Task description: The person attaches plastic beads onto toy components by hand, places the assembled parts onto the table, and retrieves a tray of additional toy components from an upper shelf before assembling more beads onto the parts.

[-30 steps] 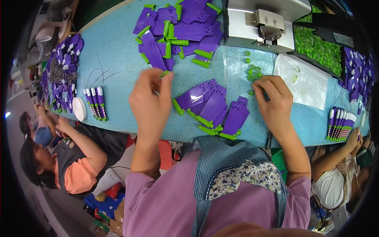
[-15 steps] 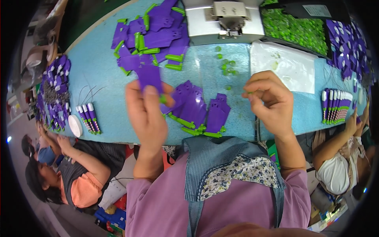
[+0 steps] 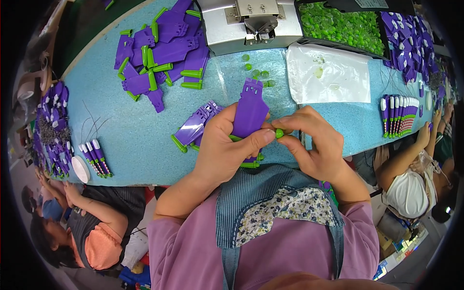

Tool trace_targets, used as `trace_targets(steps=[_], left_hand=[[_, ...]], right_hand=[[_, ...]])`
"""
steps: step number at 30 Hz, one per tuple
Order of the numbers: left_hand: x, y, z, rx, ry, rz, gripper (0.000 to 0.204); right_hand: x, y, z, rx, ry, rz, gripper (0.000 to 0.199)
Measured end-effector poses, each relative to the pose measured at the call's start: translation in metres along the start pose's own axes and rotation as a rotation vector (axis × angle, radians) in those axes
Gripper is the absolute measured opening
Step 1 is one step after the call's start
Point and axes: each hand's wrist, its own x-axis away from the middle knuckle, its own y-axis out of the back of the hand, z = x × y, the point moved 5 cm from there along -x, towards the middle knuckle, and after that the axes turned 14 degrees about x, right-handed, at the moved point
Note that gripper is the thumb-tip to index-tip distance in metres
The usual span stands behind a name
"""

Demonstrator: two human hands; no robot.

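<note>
My left hand (image 3: 227,147) grips a flat purple plastic piece (image 3: 251,106), which stands up from between thumb and fingers with its slotted end away from me. Thumb and fingers of my right hand (image 3: 316,145) pinch a small green cap (image 3: 279,133) against the tip of my left thumb, beside the purple piece's lower end. Whether cap and piece touch is hidden by my fingers. Under and beside my left hand lie more purple pieces (image 3: 195,126) with green ends, partly covered. Several loose green caps (image 3: 264,74) are scattered just beyond the held piece.
A heap of purple-and-green pieces (image 3: 169,46) lies far left. Beyond my hands stand a metal machine (image 3: 256,42) and a black bin of green caps (image 3: 338,24); a white plastic sheet (image 3: 331,82) lies before the bin. Striped pen-like assemblies (image 3: 401,116) sit right; people work on both sides.
My left hand has moved right with the purple piece, now over the near pieces. My right hand has come in to meet it, and the green cap shows at its fingertips.
</note>
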Motion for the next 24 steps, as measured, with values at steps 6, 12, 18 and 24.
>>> trace_targets(steps=[6,12,18,24], left_hand=[[-0.004,-0.007,0.000,0.045,0.002,0.031,0.026],[-0.008,-0.016,0.006,-0.036,0.008,0.106,0.023],[-0.004,-0.009,0.009,-0.050,-0.042,0.110,0.028],[0.000,-0.012,0.010,-0.002,-0.099,0.129,0.029]], right_hand=[[0.000,0.002,-0.010,-0.110,-0.053,0.018,0.025],[0.006,0.036,-0.028,0.331,-0.050,-0.114,0.026],[0.017,0.067,-0.078,0.849,-0.183,-0.114,0.019],[0.012,0.063,-0.075,0.946,-0.132,-0.080,0.017]])
